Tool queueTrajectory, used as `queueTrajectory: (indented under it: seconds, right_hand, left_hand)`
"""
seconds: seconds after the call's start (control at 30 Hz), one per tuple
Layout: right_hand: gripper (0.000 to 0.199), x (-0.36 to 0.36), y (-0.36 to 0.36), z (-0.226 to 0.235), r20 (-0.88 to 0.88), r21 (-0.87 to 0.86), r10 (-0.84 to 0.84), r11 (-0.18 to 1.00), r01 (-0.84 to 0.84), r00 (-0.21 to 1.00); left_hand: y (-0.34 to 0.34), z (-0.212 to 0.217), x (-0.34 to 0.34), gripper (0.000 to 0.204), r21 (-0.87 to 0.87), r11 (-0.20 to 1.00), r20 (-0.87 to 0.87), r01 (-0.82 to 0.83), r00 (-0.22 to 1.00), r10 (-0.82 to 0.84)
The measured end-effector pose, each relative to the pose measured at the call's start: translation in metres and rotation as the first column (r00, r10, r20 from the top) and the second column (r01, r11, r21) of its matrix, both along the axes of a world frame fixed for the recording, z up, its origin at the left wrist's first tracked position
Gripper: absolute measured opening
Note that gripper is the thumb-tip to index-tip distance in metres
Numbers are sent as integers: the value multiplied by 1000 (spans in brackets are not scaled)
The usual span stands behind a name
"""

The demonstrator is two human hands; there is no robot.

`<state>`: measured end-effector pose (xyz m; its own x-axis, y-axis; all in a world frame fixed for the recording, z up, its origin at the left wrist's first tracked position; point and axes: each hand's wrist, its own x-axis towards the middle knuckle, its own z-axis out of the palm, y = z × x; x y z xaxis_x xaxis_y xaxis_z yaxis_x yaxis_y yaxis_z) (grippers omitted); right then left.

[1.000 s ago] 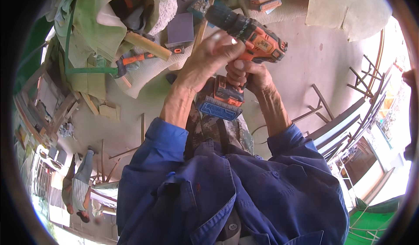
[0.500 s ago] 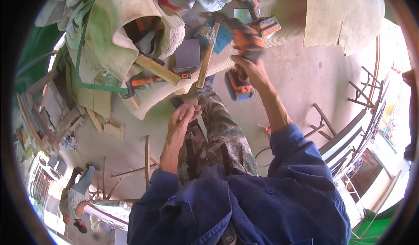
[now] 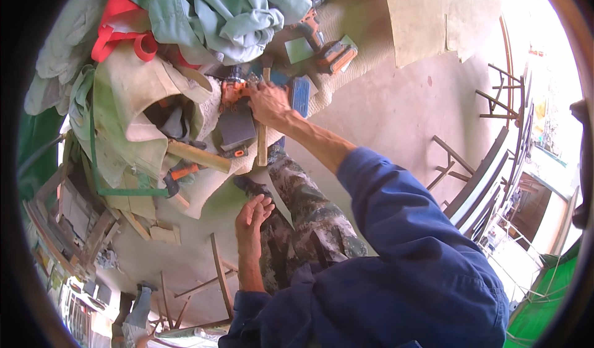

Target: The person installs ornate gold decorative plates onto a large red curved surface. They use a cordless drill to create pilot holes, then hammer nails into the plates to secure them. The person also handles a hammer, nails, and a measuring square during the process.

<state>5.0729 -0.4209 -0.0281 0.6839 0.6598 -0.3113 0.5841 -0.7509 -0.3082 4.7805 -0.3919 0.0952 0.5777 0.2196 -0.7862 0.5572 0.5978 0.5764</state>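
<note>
My right hand (image 3: 270, 105) reaches forward and grips an orange and black cordless drill (image 3: 234, 93). The drill lies low among the tools, chuck up and to the left, its blue-bottomed battery (image 3: 300, 98) to the right of my wrist. Under that hand runs a wooden handle (image 3: 263, 142), and a dark grey box (image 3: 236, 128) sits beside it. My left hand (image 3: 252, 215) hovers over my camouflage trousers, palm turned up and fingers loosely bent apart, with nothing visible in it. Left of the box lies a hammer (image 3: 184, 172) with an orange handle.
A second cordless drill (image 3: 325, 41) rests on the padded mat (image 3: 352, 63). Pale green cloth (image 3: 229, 13), a red strap (image 3: 117, 29) and an opened beige bag (image 3: 139, 94) crowd the upper left. Wooden stools (image 3: 455, 162) stand at right. Another person (image 3: 133, 317) is at lower left.
My right hand has carried the drill left and forward, down among the tools beside the grey box. My left hand has shifted slightly down, its fingers a little more apart. The view has turned.
</note>
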Motion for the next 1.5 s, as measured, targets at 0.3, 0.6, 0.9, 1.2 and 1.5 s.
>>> queueTrajectory:
  seconds: [0.3,0.6,0.9,1.2,1.5]
  right_hand:
    - [61,187,-102,-70,146,147,-304,948,283,941]
    - [22,123,-221,86,-769,450,-344,308,838,539]
    - [23,-117,-142,309,-930,356,126,62,932,346]
    - [71,-219,-111,342,-809,540,408,227,811,424]
    - [56,-273,-91,371,-773,626,289,200,754,565]
  left_hand:
    - [-6,10,-14,37,-50,988,44,-146,988,148]
    - [-22,10,-9,24,8,998,187,-57,981,54]
    - [-9,103,18,60,-87,995,391,44,920,-6]
    - [33,175,-9,59,314,939,614,140,725,-313]
    - [20,198,-78,40,313,949,520,37,830,-204]
